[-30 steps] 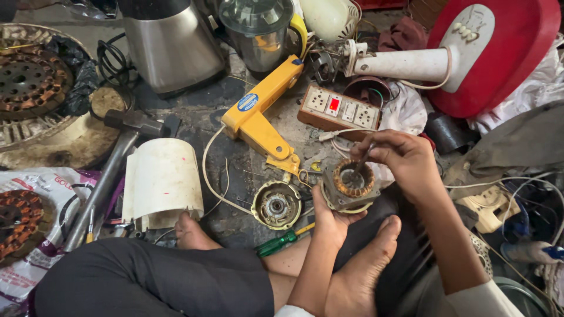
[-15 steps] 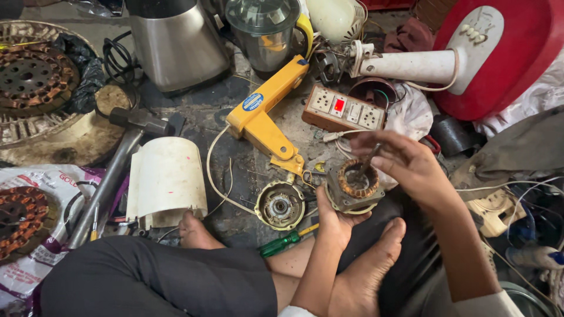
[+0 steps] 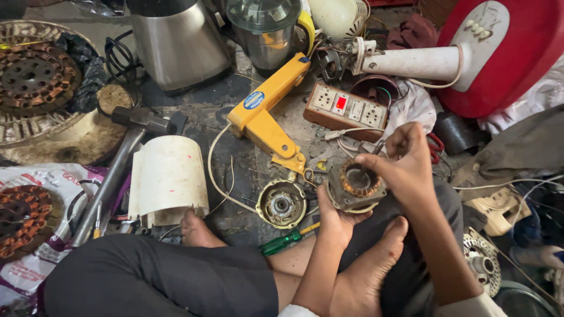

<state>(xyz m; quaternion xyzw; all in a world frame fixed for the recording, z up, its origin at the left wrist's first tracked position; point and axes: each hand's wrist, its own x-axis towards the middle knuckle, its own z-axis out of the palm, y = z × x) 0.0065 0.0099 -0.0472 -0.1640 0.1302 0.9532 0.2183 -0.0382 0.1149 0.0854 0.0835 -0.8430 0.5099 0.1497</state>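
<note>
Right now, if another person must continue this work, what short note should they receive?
Left hand: holds the small motor stator from below, over the lap.
Right hand: fingers pinch at the top of its copper winding; a thin tool seems to be held, unclear.
Nearby on the floor: round motor end cover, green screwdriver, yellow tool.
Done: the stator is out of its housing.
Left: the winding work is unfinished.
</note>
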